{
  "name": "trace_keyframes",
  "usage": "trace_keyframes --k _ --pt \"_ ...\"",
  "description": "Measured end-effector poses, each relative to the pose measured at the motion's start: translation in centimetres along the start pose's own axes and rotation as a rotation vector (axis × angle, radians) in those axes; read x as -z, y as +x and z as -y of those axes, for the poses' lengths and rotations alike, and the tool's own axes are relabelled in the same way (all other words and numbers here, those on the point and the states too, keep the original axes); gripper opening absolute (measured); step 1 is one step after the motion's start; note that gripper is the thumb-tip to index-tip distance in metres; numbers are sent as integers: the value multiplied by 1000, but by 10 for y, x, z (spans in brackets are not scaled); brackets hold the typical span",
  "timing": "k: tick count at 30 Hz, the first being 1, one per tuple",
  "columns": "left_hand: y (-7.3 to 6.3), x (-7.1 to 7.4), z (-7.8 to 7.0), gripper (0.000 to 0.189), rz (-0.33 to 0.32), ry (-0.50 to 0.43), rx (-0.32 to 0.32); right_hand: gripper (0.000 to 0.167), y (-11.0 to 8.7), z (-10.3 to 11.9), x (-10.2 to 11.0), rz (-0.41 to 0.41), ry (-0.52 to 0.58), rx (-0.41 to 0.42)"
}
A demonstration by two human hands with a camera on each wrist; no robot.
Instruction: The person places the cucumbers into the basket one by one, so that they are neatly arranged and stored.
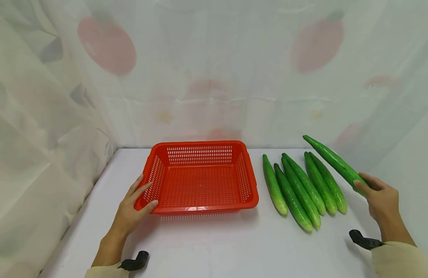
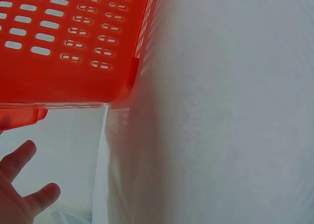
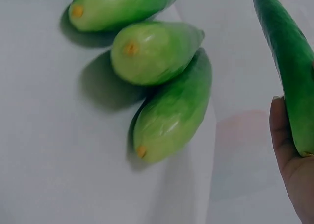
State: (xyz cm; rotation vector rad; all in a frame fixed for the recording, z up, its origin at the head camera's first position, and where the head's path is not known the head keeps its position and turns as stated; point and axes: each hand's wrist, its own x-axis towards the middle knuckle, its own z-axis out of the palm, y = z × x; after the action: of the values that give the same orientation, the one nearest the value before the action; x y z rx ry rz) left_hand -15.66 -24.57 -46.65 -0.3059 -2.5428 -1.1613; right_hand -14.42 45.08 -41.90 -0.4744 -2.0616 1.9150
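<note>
A long green cucumber (image 1: 333, 160) is raised at a slant over the right side of the table. My right hand (image 1: 384, 195) grips its near end between thumb and fingers, and the far end points up and left. In the right wrist view, the held cucumber (image 3: 289, 62) rises from the hand (image 3: 294, 170). At the left stands a red perforated plastic basket (image 1: 203, 209). My left hand (image 1: 127, 216) rests at its left front corner with fingers spread and fairly straight along the rim. Two of those fingers (image 2: 44, 197) show below the basket in the left wrist view.
Several cucumbers lie side by side on the white table (image 1: 214, 247), right of the basket; the nearest to it is one cucumber (image 1: 274, 185). A pale printed curtain (image 1: 207, 69) hangs behind and along the left. Dark wrist devices (image 1: 365, 240) are strapped to both forearms.
</note>
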Motion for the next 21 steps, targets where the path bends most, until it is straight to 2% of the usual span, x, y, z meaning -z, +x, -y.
trace_keyframes --k 2,5,8,15,18,21 --pt "0 0 -1 59 4 -9 3 47 -1 5 -2 30 -40 14" --pt "0 1 -2 59 10 -29 6 52 -2 13 -7 52 -215 57" --pt "-1 1 -1 59 10 -40 7 53 -4 20 -12 68 -337 132" --pt "-1 -1 2 59 8 -49 0 45 -8 36 -23 142 -283 228" --pt "0 -1 2 59 7 -49 -1 44 -10 42 -29 142 -346 273" --pt "0 -1 2 59 7 -47 1 43 -11 48 -34 159 -348 311"
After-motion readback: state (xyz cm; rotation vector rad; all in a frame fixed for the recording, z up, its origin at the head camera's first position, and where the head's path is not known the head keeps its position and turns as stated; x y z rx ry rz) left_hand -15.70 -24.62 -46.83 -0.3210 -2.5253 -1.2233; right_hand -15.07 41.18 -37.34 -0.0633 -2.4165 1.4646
